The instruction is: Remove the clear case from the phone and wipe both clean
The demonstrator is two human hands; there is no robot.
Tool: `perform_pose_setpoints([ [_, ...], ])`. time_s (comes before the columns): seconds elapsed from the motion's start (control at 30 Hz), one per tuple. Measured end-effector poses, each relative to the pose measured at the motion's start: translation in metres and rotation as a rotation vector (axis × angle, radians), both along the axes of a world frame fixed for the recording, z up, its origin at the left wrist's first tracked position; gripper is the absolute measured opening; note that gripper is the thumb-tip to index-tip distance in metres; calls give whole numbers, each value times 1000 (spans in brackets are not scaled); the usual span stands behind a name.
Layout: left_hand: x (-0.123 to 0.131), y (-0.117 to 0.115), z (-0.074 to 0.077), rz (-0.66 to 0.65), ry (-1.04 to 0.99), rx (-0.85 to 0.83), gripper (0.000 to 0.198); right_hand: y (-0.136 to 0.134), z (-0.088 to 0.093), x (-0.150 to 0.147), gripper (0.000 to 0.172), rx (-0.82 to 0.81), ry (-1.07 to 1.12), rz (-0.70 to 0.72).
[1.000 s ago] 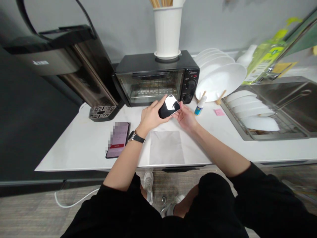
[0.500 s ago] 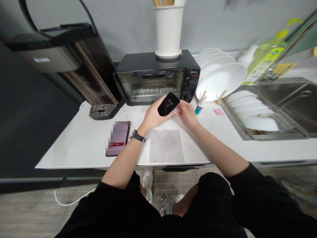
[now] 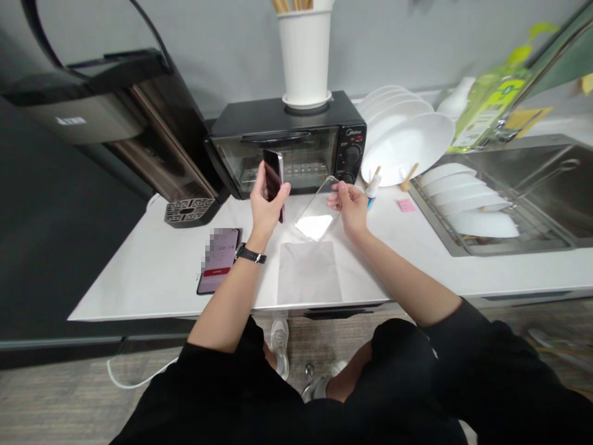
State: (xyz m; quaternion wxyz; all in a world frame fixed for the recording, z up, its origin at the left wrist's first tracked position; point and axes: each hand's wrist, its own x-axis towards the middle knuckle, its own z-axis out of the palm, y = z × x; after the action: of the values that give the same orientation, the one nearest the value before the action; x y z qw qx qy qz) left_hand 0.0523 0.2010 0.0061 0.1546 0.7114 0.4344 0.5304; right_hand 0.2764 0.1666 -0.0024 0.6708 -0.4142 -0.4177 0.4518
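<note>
My left hand (image 3: 267,207) is closed around a smartphone (image 3: 273,175), held upright by its edges in front of the toaster oven. Between the thumb and fingers of my right hand (image 3: 349,205) is a clear phone case (image 3: 317,210), tilted and apart from the phone, with light glinting off its lower part. A grey cloth (image 3: 309,272) lies flat on the counter below both hands. Just behind my right hand stands a small spray bottle (image 3: 372,188), partly hidden. Left of my wristwatch, a second phone (image 3: 219,261) rests on the counter, its screen lit.
A black toaster oven (image 3: 278,162) stands at the back, bearing a white cup of sticks (image 3: 306,59). At left is a tall dispenser (image 3: 139,123). White plates (image 3: 407,148), a pink sticky note (image 3: 406,205) and a sink with a dish rack (image 3: 447,232) are to the right.
The clear case has come off the phone. My left hand has moved left and turned the phone edge-on, while my right hand holds the case apart from it.
</note>
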Motion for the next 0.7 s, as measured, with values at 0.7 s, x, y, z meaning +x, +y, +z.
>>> perform_pose_setpoints([
  [0.7,9,-21,2,-391,565,-247,80,-8,16,0,61,96,104,195],
])
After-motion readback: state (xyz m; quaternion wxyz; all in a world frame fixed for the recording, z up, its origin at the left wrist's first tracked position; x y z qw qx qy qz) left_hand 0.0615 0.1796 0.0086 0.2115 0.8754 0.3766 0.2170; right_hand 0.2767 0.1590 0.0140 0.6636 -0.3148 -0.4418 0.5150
